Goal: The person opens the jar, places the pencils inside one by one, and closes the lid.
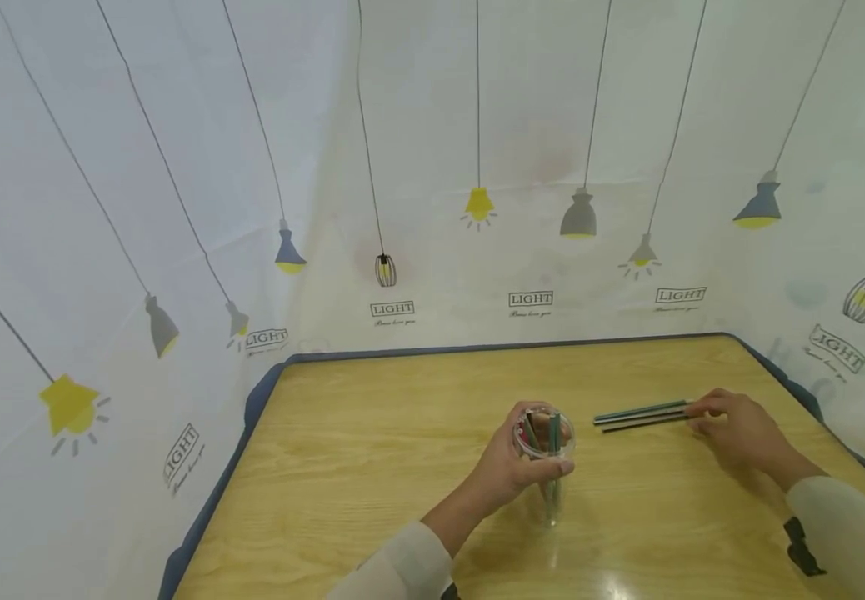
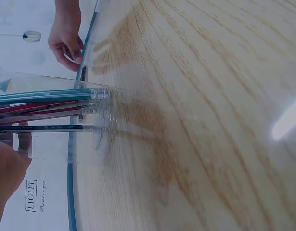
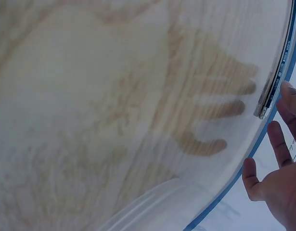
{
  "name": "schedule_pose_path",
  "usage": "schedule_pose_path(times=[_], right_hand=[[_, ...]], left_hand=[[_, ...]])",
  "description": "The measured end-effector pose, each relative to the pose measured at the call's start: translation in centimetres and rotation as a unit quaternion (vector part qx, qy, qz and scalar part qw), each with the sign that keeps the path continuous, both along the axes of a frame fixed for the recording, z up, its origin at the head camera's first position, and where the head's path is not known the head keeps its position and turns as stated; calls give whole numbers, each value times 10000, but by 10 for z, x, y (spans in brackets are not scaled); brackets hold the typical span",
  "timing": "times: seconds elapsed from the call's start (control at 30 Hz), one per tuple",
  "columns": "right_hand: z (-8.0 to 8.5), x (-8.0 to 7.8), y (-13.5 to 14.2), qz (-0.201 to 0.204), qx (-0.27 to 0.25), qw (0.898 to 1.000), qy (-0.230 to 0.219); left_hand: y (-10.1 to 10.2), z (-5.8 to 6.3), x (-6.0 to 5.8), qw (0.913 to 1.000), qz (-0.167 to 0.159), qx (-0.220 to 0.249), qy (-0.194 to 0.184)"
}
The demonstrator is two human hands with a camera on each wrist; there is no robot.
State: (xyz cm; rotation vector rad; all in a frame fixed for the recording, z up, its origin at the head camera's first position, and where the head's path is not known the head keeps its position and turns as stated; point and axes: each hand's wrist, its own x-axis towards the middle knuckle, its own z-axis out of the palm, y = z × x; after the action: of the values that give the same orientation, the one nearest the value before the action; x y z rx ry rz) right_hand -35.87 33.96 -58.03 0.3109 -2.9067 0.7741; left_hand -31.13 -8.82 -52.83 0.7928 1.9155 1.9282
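My left hand (image 1: 503, 462) grips a clear plastic cup (image 1: 552, 510) near its rim, and the cup stands upright on the table. Pencils (image 2: 44, 97) in teal, red and black stand inside it, their metal-banded ends down at the cup's base in the left wrist view. To the right, a few loose pencils (image 1: 638, 412), teal and dark, lie side by side on the wood. My right hand (image 1: 740, 429) is at their right end, fingertips right at the pencils. The right wrist view shows its fingers (image 3: 278, 144) spread and mostly straight beside the loose pencils (image 3: 277, 77).
A wood-grain table (image 1: 342, 450) with a dark blue edge (image 1: 507, 344) lies under both hands. White sheeting (image 1: 432, 167) printed with hanging lamps rises around its back and sides. Light sleeves (image 1: 852, 525) cover the forearms.
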Motion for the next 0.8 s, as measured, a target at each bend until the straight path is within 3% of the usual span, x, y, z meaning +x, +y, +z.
schedule_pose_path(times=[0.4, 0.63, 0.8], right_hand=[[-14, 5, -3, 17, 185, 9998, 58], [-10, -3, -8, -77, 679, 9976, -65], [-5, -6, -12, -39, 673, 9977, 19]], left_hand=[[2, -7, 8, 9994, -56, 72, -343], [0, -3, 5, 9996, -42, 89, -262], [-1, 2, 1, 9996, -84, 130, -230]])
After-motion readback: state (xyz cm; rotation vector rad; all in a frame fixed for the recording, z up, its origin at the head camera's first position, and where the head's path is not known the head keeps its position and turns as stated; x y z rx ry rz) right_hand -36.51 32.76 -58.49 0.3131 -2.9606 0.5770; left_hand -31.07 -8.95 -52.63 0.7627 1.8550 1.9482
